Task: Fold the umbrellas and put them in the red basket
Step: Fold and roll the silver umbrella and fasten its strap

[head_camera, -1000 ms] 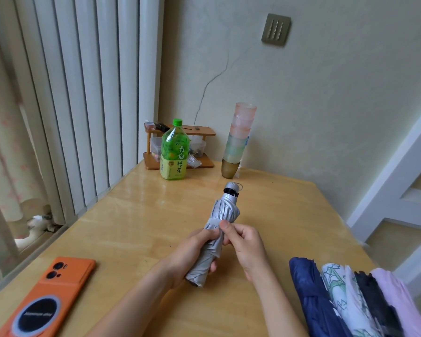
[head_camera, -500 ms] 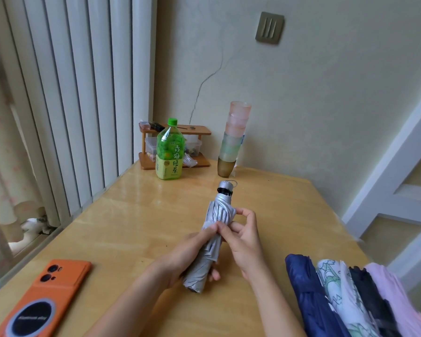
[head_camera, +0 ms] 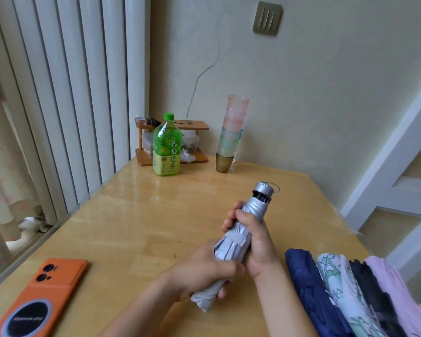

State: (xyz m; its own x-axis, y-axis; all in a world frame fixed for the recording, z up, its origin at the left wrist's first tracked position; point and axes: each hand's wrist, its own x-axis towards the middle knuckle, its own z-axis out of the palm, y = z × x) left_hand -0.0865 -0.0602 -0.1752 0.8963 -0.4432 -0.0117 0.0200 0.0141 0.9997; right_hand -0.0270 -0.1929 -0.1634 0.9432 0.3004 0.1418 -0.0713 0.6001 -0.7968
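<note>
While the silver umbrella hung over the table, the left hand clenched its lower end; the right hand wrapped its middle (light, slippery cloth on a stiff core, likely best gripped there).

The folded silver umbrella tilts up and away, with the left hand gripping low and the right hand gripping midway. Its handle cap juts beyond the grip. Right of the grip lie the navy umbrella, floral umbrella, black umbrella and pink umbrella.

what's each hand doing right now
Left hand: gripping the silver umbrella near its lower end.
Right hand: gripping the same umbrella higher up.
</note>
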